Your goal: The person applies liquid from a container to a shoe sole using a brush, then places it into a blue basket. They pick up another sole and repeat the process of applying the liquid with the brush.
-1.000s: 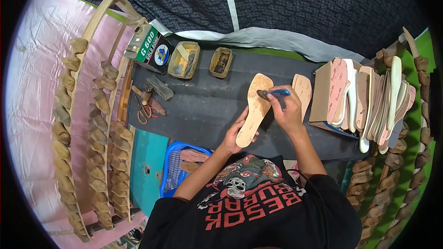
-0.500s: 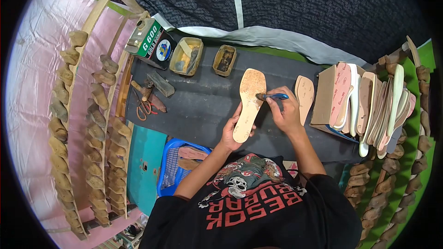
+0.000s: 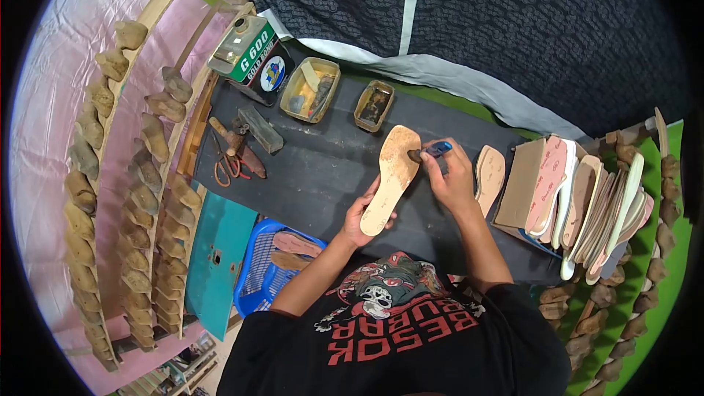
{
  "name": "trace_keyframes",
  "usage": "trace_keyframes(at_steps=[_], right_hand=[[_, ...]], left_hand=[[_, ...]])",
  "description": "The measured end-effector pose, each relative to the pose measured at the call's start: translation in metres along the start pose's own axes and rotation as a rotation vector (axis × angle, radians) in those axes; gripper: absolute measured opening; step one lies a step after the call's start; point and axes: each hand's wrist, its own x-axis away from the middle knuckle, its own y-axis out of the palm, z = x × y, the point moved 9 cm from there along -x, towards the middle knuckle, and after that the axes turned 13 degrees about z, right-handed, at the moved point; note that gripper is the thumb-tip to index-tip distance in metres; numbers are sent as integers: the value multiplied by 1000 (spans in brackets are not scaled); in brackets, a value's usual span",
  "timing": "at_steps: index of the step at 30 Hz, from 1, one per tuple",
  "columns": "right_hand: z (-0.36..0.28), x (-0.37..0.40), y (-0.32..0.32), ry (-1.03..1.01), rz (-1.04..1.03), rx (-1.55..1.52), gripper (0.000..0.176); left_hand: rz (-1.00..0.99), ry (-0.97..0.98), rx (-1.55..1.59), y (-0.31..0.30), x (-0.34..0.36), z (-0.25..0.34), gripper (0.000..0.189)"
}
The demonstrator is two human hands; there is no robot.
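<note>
The insole [image 3: 391,176] lies slanted on the tabletop [image 3: 315,176]. The left hand [image 3: 361,216] pinches its heel, likely to steady it, while the right hand [image 3: 453,176] grips a brush [image 3: 433,151] against its toe. 2 glue tins [image 3: 312,89] sit within reach.

Small shoemaking workshop, seen from above my workbench.

Down the left of the frame, curved wooden racks [image 3: 158,11] hold rows of wooden shoe lasts [image 3: 139,176]; more lasts [image 3: 598,297] line the lower right. On my dark bench [image 3: 315,176] sit a green glue can [image 3: 253,53] marked G 600 at upper left, two glue-stained trays [image 3: 312,89], scissors [image 3: 224,169], and, at right, a boxed stack of cut insoles [image 3: 587,202].
</note>
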Motion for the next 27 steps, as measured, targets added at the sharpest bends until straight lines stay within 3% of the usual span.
trace_keyframes(at_steps=[4, 5, 9, 16, 21, 27], right_hand=[[14, -25, 27, 49, 89, -62, 12], [28, -28, 37, 161, 112, -109, 15], [39, -49, 75, 178, 140, -105, 17], [70, -50, 135, 206, 35, 14, 18], [77, -44, 148, 206, -41, 85, 19], [74, -49, 134, 190, 42, 34, 19]], left_hand=[[40, -43, 57, -29, 7, 6, 76], [56, -49, 83, -37, 8, 7, 76], [94, -66, 154, -56, 14, 11, 72], [107, -63, 133, -69, 6, 10, 75], [109, -86, 162, -74, -2, 7, 74], [99, -87, 179, -69, -8, 12, 74]])
